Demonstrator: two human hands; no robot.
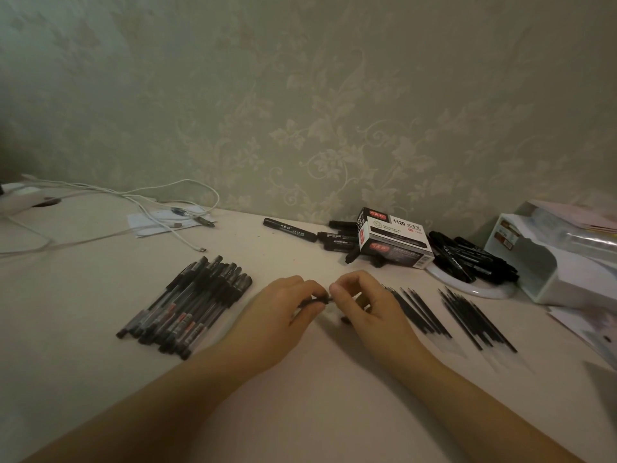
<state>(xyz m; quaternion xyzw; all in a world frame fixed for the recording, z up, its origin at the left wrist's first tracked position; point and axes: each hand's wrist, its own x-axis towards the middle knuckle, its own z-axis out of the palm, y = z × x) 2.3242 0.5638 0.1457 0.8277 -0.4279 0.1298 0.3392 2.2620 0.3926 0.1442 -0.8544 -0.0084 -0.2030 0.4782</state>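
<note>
My left hand [283,312] and my right hand [364,302] meet over the middle of the white table [83,295]. Between their fingertips sits a thin black pen part [319,300]; the left fingers pinch its body and the right thumb and forefinger pinch its end. A small dark piece [344,319] lies under my right hand. To the left lies a pile of several black gel pens [190,305]. To the right lie two fans of thin black refills [422,314] [475,320].
Black markers [290,230] and a marker box [394,240] lie by the wall; more markers [470,257] rest on a white plate. A white organiser [547,262] stands at the right, white cables [140,208] at the back left.
</note>
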